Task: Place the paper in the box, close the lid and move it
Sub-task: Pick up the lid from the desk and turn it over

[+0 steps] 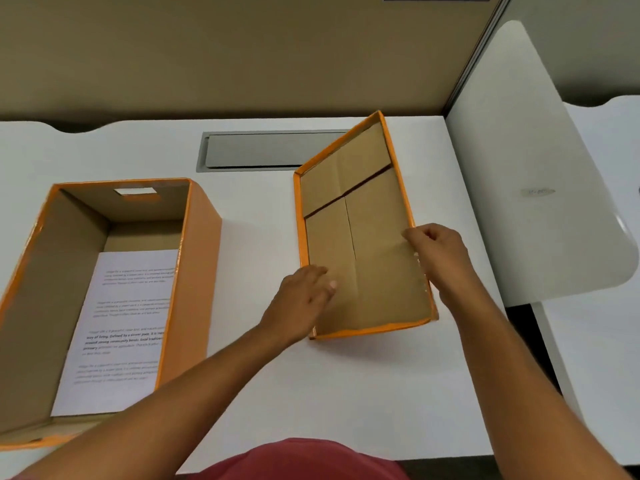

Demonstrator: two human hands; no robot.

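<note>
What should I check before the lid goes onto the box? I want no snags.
1. Paper lies flat on the box floor: ok.
2. Box top open, nothing sticking out: ok.
3. Lid held on both sides: left hand on its left edge, right hand on its right rim: ok.
4. Lid faces down for closing: not ok, its inside faces up.
5. Desk between lid and box is free: ok.
6. Grip firmness: cannot tell.

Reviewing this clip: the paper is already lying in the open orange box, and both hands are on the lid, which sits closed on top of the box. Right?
Not quite. The head view shows the lid off the box, inside-up on the table beside it. The rest stands.
</note>
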